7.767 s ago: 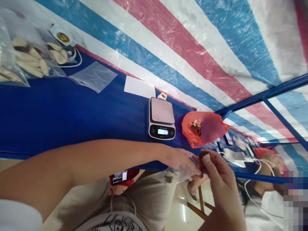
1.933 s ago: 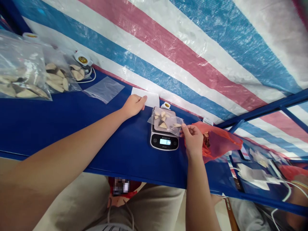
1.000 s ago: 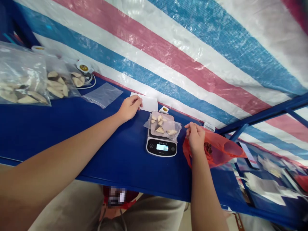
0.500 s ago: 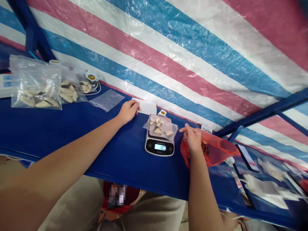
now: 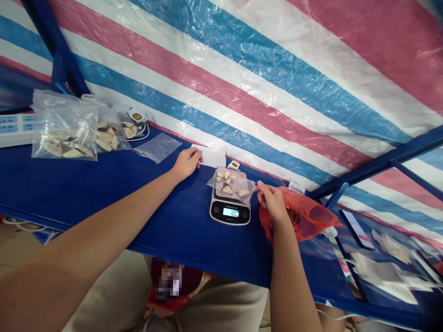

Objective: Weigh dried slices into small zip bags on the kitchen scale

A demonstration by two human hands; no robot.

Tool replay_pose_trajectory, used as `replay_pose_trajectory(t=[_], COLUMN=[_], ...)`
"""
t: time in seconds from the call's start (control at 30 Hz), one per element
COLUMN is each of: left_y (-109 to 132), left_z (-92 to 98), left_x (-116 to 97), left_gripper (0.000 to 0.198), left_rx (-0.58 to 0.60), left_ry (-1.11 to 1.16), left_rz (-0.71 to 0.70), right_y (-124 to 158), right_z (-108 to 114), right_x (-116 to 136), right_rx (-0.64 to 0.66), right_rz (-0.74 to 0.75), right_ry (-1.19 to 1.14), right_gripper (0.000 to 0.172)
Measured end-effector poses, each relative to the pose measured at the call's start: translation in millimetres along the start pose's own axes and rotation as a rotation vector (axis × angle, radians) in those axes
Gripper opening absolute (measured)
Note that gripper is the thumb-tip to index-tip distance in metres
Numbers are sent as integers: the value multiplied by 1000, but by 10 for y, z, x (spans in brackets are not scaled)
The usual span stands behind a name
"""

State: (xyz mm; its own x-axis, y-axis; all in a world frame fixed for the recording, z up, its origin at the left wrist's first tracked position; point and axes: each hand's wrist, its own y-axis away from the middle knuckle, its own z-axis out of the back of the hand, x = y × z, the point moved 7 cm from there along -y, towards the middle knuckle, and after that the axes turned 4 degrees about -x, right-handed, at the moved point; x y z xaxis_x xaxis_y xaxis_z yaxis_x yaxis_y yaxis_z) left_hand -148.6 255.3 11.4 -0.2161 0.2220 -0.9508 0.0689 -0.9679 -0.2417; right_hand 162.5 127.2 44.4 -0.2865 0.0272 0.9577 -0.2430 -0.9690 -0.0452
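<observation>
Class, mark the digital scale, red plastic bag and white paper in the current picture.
Digital scale (image 5: pixel 230 212), head view: on its lit display.
Red plastic bag (image 5: pixel 316 218), head view: on its side wall.
White paper (image 5: pixel 213 157), head view: on its uncovered middle.

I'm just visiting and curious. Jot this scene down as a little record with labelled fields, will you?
Surface: blue table
Scale: white-and-black digital scale, display lit
On scale: clear bag with pale pieces
Left hand: left hand at the white paper; grip unclear
Right hand: right hand, fingertip at the clear bag's edge, contact unclear
Beside right hand: red bag, dark pieces inside
Backdrop: striped sheet
</observation>
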Motion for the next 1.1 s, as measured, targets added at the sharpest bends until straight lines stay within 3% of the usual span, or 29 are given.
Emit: replay_pose_trajectory(t=[0.1, 0.2, 0.4, 0.5, 0.6, 0.77, 1.1], left_y=[11, 18, 26, 24, 24, 22, 27], left_z=[-1, -4, -5, 3, 6, 4, 7], left_x=[-18, -32, -49, -42, -31, -10, -4], left_gripper=[30, 30, 30, 30, 31, 31, 33], left_rx=[3, 5, 11, 7, 6, 12, 30], left_ry=[-23, -42, -57, -49, -33, -8, 13], left_rz=[4, 7, 3, 4, 6, 6, -2], right_y=[-2, 35, 281, 390, 451, 481, 515], right_z=[-108, -205, -351, -409, -452, -503, -525], right_x=[-1, 171, 1075, 1513, 1772, 1924, 1931], right_rx=[9, -30, 25, 170, 298, 422, 396], right_rz=[72, 253, 595, 601, 543, 478, 506], right_ry=[87, 197, 489, 608, 721, 776, 766], right_gripper=[42, 31, 25, 23, 23, 21, 20])
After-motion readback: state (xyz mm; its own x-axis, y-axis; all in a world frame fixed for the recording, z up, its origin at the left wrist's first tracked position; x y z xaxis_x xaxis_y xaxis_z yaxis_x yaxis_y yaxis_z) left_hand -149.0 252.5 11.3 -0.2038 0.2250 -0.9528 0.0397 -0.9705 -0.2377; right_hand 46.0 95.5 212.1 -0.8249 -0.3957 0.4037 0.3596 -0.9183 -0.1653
